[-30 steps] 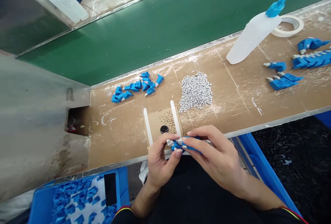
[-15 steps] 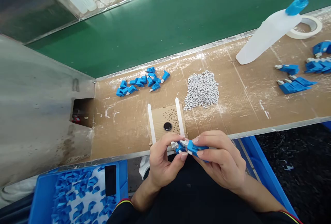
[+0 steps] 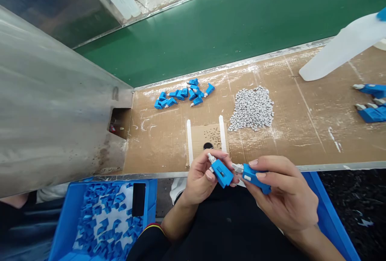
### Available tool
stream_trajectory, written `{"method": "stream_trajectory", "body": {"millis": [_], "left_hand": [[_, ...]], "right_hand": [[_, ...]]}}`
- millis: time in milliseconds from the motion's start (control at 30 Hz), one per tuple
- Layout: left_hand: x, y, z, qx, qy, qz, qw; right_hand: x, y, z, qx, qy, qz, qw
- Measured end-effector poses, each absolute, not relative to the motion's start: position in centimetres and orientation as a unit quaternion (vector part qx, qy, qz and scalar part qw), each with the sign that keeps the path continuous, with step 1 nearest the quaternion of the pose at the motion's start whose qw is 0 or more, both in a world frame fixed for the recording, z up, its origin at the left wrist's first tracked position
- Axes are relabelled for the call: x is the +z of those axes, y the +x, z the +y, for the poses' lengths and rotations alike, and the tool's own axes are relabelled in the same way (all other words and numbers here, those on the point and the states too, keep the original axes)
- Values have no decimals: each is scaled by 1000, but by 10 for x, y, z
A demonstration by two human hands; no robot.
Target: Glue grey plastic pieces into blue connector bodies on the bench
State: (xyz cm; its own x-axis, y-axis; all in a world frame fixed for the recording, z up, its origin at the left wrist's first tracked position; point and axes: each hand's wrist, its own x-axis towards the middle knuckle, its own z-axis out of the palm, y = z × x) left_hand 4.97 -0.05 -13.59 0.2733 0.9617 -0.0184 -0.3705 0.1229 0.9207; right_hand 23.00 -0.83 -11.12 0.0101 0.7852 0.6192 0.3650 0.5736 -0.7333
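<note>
Near the bench's front edge, my left hand [image 3: 196,186] is closed on a blue plastic part with a white tip [image 3: 222,173], its tip pointing up and left. A second blue plastic part with a white tip [image 3: 256,178] is gripped in my right hand [image 3: 289,198], between thumb and fingers. Its tip points left, close to the first part; whether they touch I cannot tell. Just beyond my left fingers is a small round black dish [image 3: 208,146], partly hidden by them. It sits on a cardboard patch [image 3: 199,136] edged by two white strips.
Several similar blue parts [image 3: 181,94] lie in a loose group, left of a pile of small grey-white pieces [image 3: 251,108]. A white bottle [image 3: 337,50] leans at right, near more blue parts [image 3: 372,112]. A blue bin [image 3: 150,204] stands below left; a metal wall [image 3: 60,104] bounds the left.
The view has shifted, so the bench appears farther right. The two blue parts, overlapping before, are now held slightly apart, and the left one has turned its broad side to view.
</note>
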Motion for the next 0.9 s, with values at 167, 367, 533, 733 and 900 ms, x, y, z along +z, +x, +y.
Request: {"method": "stream_trajectory", "body": {"millis": [167, 367, 533, 733, 900], "left_hand": [[-137, 52, -1, 521, 394, 322, 685], [-138, 51, -2, 515, 350, 302, 722], [-139, 51, -4, 510, 353, 319, 716], [-139, 50, -5, 505, 356, 329, 714], [-137, 51, -5, 507, 353, 323, 717]], "right_hand": [[-113, 228, -8, 165, -421, -698, 556], [-114, 226, -8, 158, -428, -704, 545], [-115, 222, -9, 142, -440, -703, 540], [-117, 221, -11, 119, -445, -707, 537], [-117, 222, -10, 110, -439, -713, 536]]}}
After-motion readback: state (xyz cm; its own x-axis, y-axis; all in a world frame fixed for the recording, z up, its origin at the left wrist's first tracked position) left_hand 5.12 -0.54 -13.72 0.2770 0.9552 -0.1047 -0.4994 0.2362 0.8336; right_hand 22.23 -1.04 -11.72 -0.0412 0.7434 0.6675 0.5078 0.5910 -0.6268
